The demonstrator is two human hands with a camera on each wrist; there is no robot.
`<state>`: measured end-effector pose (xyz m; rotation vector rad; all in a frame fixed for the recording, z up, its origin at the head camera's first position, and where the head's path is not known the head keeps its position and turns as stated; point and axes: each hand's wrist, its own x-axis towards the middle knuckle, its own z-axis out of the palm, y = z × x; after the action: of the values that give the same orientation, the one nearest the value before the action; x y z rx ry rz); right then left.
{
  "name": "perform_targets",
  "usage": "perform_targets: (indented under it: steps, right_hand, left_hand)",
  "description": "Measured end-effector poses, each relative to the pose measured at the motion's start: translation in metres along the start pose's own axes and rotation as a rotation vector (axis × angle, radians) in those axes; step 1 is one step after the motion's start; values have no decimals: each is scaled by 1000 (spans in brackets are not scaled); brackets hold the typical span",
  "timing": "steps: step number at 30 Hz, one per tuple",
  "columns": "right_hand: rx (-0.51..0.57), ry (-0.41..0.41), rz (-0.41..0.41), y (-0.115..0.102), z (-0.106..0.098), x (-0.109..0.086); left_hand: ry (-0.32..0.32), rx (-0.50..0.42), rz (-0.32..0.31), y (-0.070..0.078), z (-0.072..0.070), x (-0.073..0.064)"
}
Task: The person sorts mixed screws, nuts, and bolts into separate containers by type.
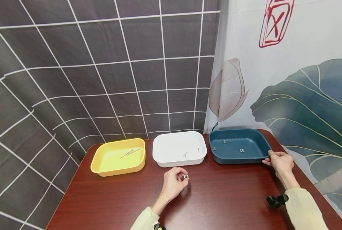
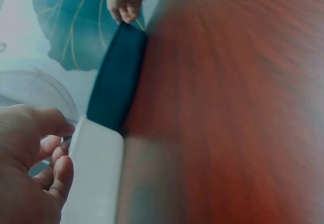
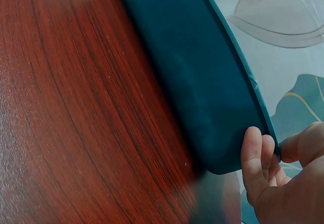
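Observation:
My left hand [image 1: 174,183] is over the table in front of the white tray [image 1: 176,163], pinching a small metal nut [image 1: 186,176] between thumb and fingers. In the left wrist view the fingers mostly cover that nut [image 2: 66,143]. At the right, my right hand [image 1: 281,163] grips the near right corner of the dark blue tray [image 1: 237,160], thumb and fingers on either side of its rim, as the right wrist view also shows. Three metal nuts lie apart inside the blue tray, one of them a nut [image 1: 242,150] near its front. Two small screws [image 1: 185,155] lie in the white tray.
A yellow tray [image 1: 117,171] with a couple of long screws [image 1: 127,153] stands at the left. All three trays line the back of the reddish-brown table [image 1: 216,198]. Behind them hang a dark grid-patterned cloth [image 1: 125,80] and a white cloth with a leaf print [image 1: 308,105].

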<state>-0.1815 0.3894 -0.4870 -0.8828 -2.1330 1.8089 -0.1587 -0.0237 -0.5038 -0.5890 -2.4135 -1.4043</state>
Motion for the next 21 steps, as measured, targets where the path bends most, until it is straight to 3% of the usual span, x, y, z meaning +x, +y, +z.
perform_targets:
  steps: [9, 15, 21]
  right_hand:
    - [1, -6, -1, -1, -1, -1]
    - [16, -5, -1, 0, 0, 0]
    - [12, -2, -3, 1, 0, 0]
  left_hand:
    - [-19, -75, 10, 22, 24, 38]
    - [-12, -56, 44, 34, 39, 62]
    - [-34, -77, 24, 45, 59, 83]
